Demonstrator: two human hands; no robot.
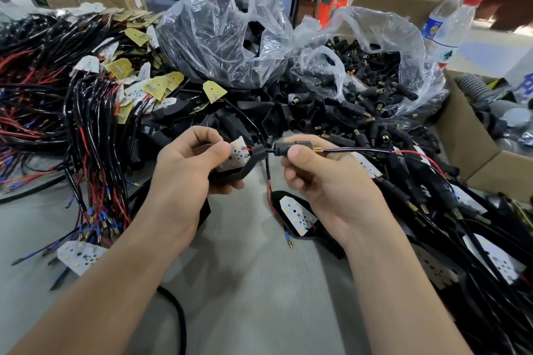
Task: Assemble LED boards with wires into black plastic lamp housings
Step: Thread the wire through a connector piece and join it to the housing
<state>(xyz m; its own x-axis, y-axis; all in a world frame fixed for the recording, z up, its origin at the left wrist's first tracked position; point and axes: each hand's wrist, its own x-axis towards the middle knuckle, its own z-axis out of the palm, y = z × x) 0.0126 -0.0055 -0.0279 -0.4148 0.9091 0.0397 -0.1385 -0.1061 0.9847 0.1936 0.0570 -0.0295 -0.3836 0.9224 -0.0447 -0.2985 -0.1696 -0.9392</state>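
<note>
Assembly is proceeding: left hand point(184, 164) is gripping the housing point(230, 177) with its LED board point(238, 153); fingers of the right hand point(323, 179) are pinching the wire sleeve point(281, 148), which probably needs pushing home.

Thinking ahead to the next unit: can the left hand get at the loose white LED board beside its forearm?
Probably, but not yet: the left hand grips a black housing. The white LED board lies uncovered beside the forearm, only thin wire ends near it.

The left hand point(184, 164) covers most of the black housing point(227, 177) and part of its LED board point(237, 153). The right hand point(326, 179) hides much of the black sleeve point(279, 149). The bottle point(445, 29) label is too blurred to read.
</note>
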